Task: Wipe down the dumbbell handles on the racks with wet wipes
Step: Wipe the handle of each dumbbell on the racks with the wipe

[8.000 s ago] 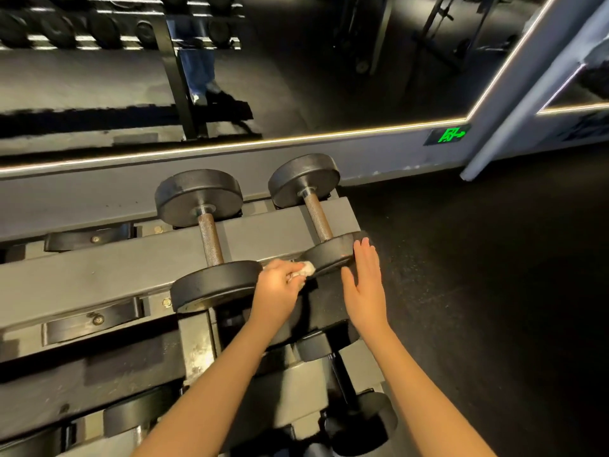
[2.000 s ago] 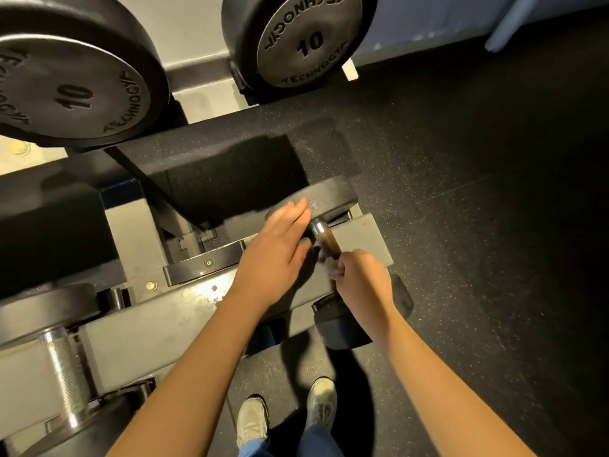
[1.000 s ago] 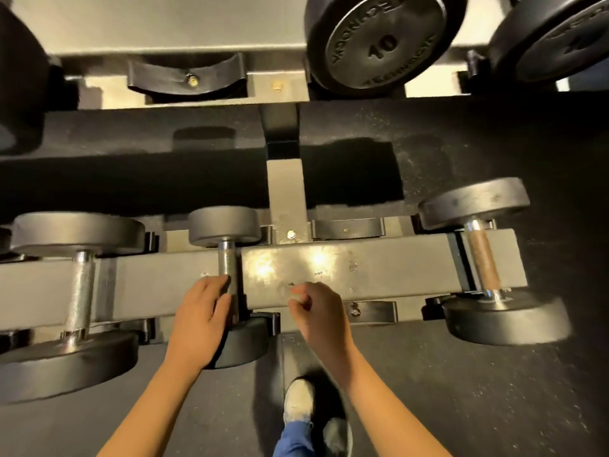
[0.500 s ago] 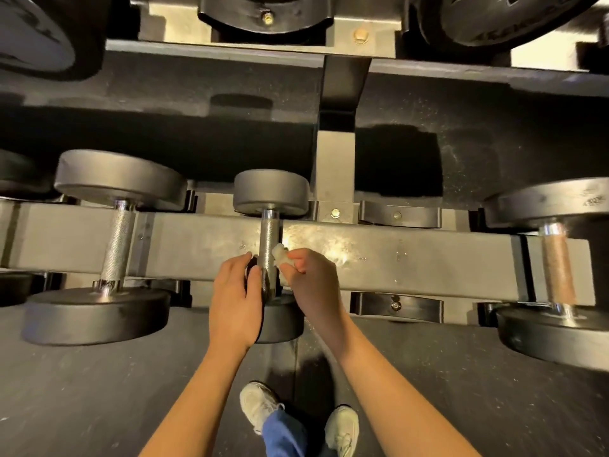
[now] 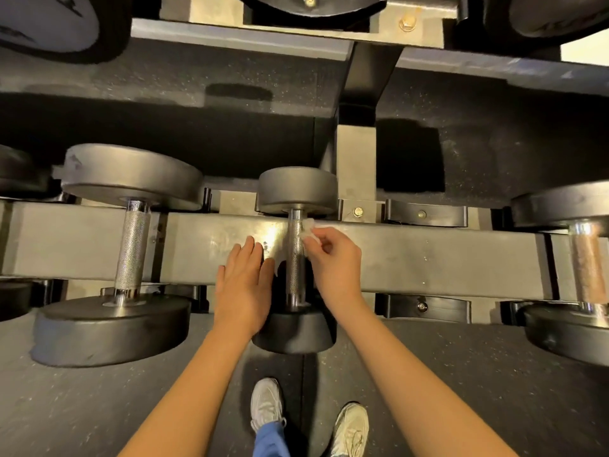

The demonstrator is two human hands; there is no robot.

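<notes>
wiping the small dumbbell's handle point(image 5: 295, 258), midway along the rack's lower rail point(image 5: 428, 255), from the head view: pinching the wet wipe point(image 5: 308, 227) in the right hand point(image 5: 333, 258) against its far end, laying the left hand point(image 5: 245, 282) flat, fingers straight, just beside. next, likely: drawing the wipe down toward the near end.

dark speckled rubber floor point(image 5: 82, 407), a straight seam point(image 5: 303, 384) between its mats, deep shadow point(image 5: 197, 133) farther back.

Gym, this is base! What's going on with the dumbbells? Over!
Left grip flat on rack beam. Right grip pinches wet wipe against small dumbbell's handle, far end. Nothing blocking. Over.
</notes>
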